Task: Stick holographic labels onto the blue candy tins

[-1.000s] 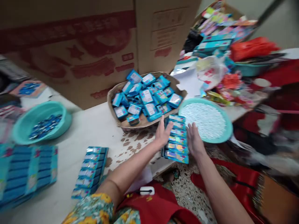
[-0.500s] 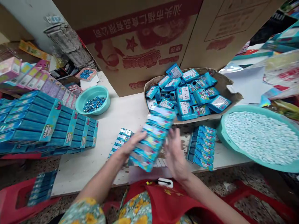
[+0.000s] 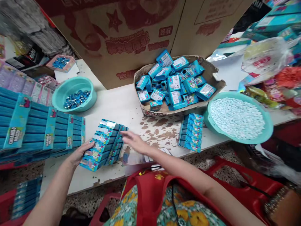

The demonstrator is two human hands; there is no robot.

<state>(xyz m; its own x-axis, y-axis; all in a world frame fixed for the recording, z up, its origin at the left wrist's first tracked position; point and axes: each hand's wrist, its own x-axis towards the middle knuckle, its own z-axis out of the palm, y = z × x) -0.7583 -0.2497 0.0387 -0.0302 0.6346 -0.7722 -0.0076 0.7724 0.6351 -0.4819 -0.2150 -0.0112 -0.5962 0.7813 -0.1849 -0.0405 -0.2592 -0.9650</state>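
Note:
A row of small blue boxes [image 3: 100, 144] stands tilted on the table, left of the middle, against another blue row [image 3: 117, 144] on its right. My left hand [image 3: 82, 152] grips the outer left side of the first row. Beside the second row's upper right edge is my right hand [image 3: 135, 142], fingers stretched out and holding nothing; whether its fingertips touch the row is hard to tell. A third row of blue boxes [image 3: 191, 132] lies further right. Loose blue boxes [image 3: 174, 83] fill a torn cardboard tray [image 3: 147, 111] beyond my hands.
A turquoise bowl [image 3: 90, 100] of blue gems is at the left, near stacked blue display boxes [image 3: 49, 125]. At the right sits a basin [image 3: 266, 127] of pale pieces. A large carton [image 3: 131, 37] rises behind the tray. Red stools [image 3: 242, 185] are below the table.
The row of boxes has moved from the middle to the left, beside the other row. My right hand has come off to its right side, and the view has shifted.

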